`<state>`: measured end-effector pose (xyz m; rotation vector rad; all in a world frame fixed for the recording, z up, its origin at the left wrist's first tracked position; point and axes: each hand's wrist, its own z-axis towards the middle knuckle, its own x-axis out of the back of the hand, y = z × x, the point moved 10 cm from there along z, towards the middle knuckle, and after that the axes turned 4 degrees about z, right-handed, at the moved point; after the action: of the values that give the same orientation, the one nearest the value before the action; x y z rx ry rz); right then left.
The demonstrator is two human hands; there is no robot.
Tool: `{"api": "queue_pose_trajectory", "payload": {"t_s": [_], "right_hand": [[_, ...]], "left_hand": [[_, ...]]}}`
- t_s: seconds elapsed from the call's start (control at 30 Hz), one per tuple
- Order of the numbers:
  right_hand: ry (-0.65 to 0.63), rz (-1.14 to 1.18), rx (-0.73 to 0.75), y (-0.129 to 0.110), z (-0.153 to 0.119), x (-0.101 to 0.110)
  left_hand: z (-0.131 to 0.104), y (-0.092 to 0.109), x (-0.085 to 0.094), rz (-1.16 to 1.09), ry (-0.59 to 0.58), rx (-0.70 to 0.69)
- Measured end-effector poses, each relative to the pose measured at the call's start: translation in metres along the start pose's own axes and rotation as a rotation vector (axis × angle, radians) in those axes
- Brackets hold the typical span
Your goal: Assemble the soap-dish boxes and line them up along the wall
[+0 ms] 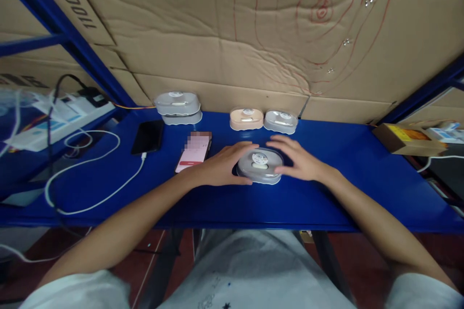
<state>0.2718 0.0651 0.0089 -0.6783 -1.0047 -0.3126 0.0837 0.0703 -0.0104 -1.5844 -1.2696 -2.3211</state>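
Note:
An oval grey lidded box (pixel 266 171) with a clear lid and a round white label sits on the blue tabletop in front of me. My left hand (pixel 225 165) curves about its left end, thumb and fingers apart, open. From the right, my right hand (pixel 300 160) hovers at the box's other end, also open, its thumb at the lid's edge. Whether either hand touches the box I cannot tell. Behind it stand a similar beige box (pixel 246 119) and another grey box (pixel 281 122), side by side.
At the back left are stacked grey boxes (pixel 177 105). A lit phone (pixel 195 150) and a dark phone (pixel 148 137) on a white cable (pixel 90 211) lie left of my hands. Power strips (pixel 58 120) are far left; a small carton (pixel 404 140) is at right. Cardboard (pixel 203 24) walls the back.

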Motion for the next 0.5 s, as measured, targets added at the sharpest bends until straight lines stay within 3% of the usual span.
{"api": "queue_pose_trajectory", "payload": {"t_s": [0.1,0.2,0.37,0.5], "right_hand": [[-0.100,0.073,0.075,-0.035,0.002,-0.020],[-0.107,0.052,0.070,-0.044,0.001,-0.024],[-0.048,0.189,0.080,-0.034,0.001,-0.022],[0.021,0.394,0.044,-0.011,0.005,-0.017]], "left_hand": [[0.001,0.001,-0.006,-0.017,-0.027,-0.023],[0.002,0.003,-0.009,0.013,-0.040,-0.020],[0.002,0.003,-0.008,0.031,-0.057,0.010],[0.000,0.000,-0.006,-0.017,-0.068,0.040]]}}
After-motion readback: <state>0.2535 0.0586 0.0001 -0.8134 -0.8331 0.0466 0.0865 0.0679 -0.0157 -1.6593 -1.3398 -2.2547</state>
